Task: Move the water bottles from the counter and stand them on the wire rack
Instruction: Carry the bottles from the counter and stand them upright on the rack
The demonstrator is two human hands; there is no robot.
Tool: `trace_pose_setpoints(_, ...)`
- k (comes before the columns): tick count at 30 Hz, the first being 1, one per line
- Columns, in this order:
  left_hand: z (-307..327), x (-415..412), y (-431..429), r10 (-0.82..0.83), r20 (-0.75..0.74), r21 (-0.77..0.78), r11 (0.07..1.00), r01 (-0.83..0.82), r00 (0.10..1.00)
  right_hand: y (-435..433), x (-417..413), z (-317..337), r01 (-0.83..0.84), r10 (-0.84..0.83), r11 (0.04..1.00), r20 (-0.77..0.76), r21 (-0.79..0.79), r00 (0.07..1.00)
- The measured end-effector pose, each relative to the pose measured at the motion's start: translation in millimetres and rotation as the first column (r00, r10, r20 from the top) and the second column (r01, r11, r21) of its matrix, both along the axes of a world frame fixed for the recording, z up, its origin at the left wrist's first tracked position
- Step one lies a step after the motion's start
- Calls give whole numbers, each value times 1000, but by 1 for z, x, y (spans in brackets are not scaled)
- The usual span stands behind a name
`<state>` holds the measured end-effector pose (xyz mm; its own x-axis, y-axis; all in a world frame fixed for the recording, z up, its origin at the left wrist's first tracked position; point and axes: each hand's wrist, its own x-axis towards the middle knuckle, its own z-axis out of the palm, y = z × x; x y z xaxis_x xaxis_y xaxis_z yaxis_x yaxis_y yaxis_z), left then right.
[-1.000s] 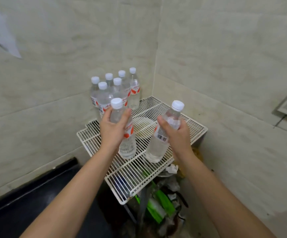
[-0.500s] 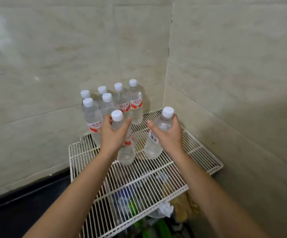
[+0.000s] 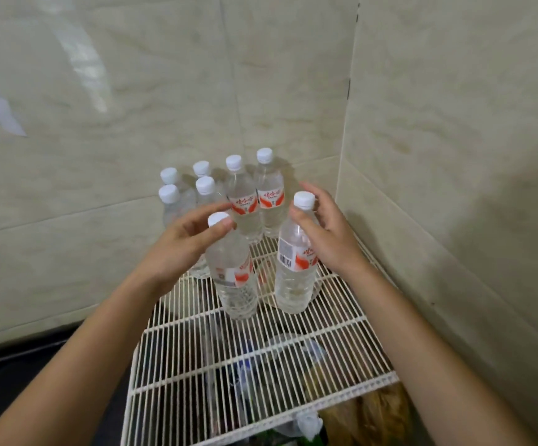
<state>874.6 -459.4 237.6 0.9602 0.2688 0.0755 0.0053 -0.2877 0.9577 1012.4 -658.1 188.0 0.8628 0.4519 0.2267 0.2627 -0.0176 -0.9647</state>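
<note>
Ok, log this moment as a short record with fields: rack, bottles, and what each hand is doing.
rack: white wire rack in the tiled corner
bottles on rack: eight clear plastic water bottles with white caps, all upright
front pair: front left bottle, front right bottle
back group: six bottles by the wall
left hand: fingers open, at front left bottle's cap
right hand: fingers open, beside front right bottle's neck

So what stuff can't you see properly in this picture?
- Head view: the things under the wire rack are blurry shapes behind its bars.
- The left hand covers the lower parts of the back bottles.
- The counter is dark and cut off by the left edge.
- The small print on the front-right bottle is too tiny to read.
- The right hand hides whether it touches that bottle.
</note>
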Motion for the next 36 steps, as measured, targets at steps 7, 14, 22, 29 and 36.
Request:
trace_pose_setpoints(7,7,4,26,-54,24,332,942,43,998,2,7,25,-130,139,975,38,-177,990)
trace_pose_setpoints(14,-5,21,16,-49,-28,795,604,52,998,-2,13,29,-72,88,975,68,-209,994)
trace_pose_setpoints(22,24,53,23,-13,114,732,677,-75,993,-5,18,38,22,14,966,139,-256,990)
trace_pose_setpoints(29,52,94,28,66,29,760,646,-64,997,25,41,43,119,-47,949,243,-293,969)
trace_pose_setpoints(36,34,115,30,184,20,918,387,-91,983,65,55,39,112,-54,960,221,-257,974)
